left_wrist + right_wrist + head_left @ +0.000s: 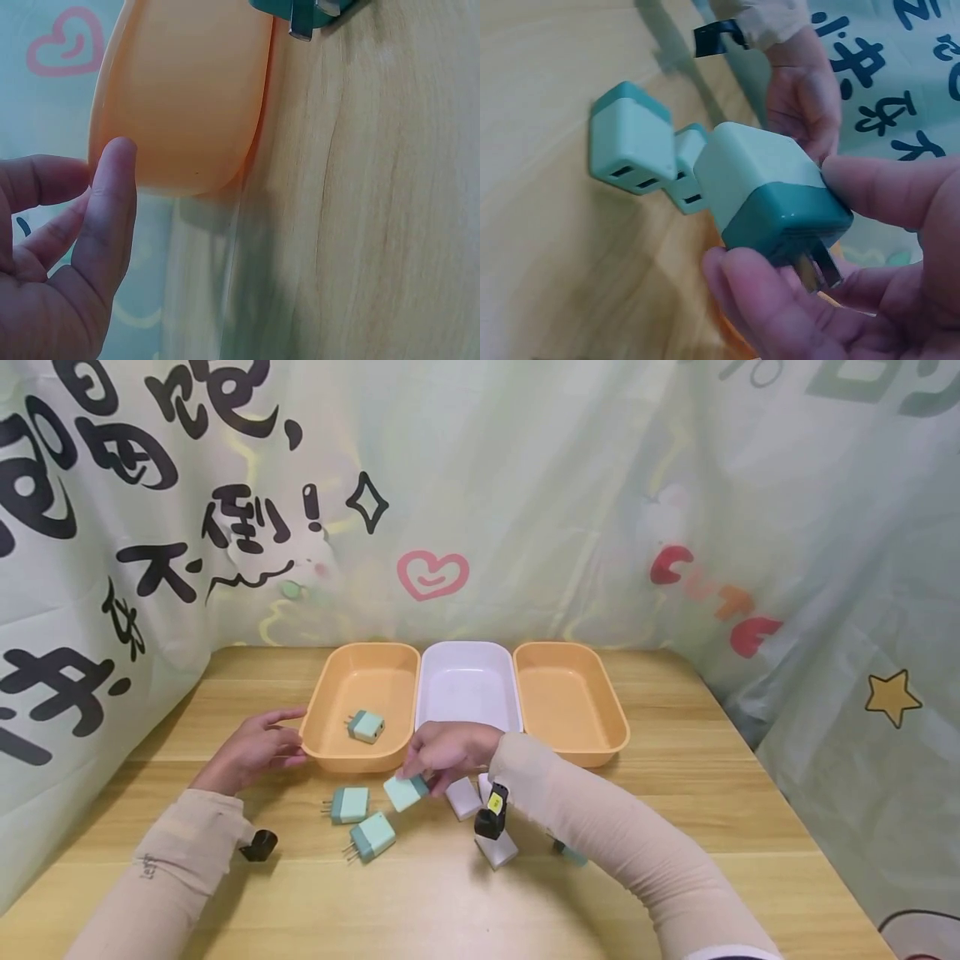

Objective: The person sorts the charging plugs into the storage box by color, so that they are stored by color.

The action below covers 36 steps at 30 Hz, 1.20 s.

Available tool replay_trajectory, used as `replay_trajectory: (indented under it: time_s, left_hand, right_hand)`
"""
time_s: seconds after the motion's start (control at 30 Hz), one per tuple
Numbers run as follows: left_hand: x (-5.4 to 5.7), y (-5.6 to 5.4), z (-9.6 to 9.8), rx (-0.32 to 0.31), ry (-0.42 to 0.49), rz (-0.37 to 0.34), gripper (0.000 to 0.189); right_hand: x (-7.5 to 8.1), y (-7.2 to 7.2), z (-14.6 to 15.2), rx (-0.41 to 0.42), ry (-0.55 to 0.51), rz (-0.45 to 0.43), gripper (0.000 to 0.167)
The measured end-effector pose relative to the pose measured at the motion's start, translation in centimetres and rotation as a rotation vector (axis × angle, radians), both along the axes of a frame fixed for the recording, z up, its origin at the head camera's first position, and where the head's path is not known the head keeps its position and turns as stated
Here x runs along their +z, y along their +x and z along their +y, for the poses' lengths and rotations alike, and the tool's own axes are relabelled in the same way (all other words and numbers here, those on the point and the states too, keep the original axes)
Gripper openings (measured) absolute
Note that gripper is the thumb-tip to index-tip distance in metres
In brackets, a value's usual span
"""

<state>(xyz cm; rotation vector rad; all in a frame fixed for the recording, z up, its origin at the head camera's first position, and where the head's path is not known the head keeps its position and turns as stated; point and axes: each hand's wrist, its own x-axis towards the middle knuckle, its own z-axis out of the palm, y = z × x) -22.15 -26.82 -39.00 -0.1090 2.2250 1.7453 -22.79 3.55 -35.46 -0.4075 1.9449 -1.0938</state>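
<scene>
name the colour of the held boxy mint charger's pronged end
The pronged end is dark teal, clearest in right wrist view.

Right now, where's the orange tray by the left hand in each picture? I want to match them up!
Head: the orange tray is left of the middle, at the left end of the row.
Left wrist: it's big, at the top, left of the middle, cut off by the edge.
Right wrist: mostly hidden; just orange bits low down, behind the fingers.
Shared landmark: the left hand, seen in all three.

Printed backdrop (540,510) behind wooden table (420,910)
</scene>
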Motion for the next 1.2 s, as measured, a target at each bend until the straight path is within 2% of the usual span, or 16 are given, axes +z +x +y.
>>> replay_trajectory:
  time_s: [0.23,0.4,0.63,0.97,1.2]
  left_hand:
    - [-0.2,0.0,-0.1,-0.002,0.006,0.012,0.06]
    - [-0.2,-0.1,-0.1,-0.006,0.006,0.014,0.059]
    - [-0.2,-0.2,-0.1,0.01,-0.012,0.002,0.06]
    - [0.0,0.0,0.0,-0.001,0.003,0.032,0.059]
    - [-0.2,0.1,-0.2,0.005,0.0,0.02,0.058]
  right_hand:
    - [1.1,-1.3,-0.5,-0.078,-0.068,-0.015,0.014]
    - [1.3,-2.6,-0.8,-0.154,-0.144,-0.042,0.014]
    - [0.9,-4.1,-1.4,-0.278,-0.274,-0.096,0.02]
    - [-0.2,-6.5,-2.7,-0.404,-0.367,-0.15,0.023]
    - [-0.9,-8.0,-3.3,-0.488,-0.412,-0.188,0.022]
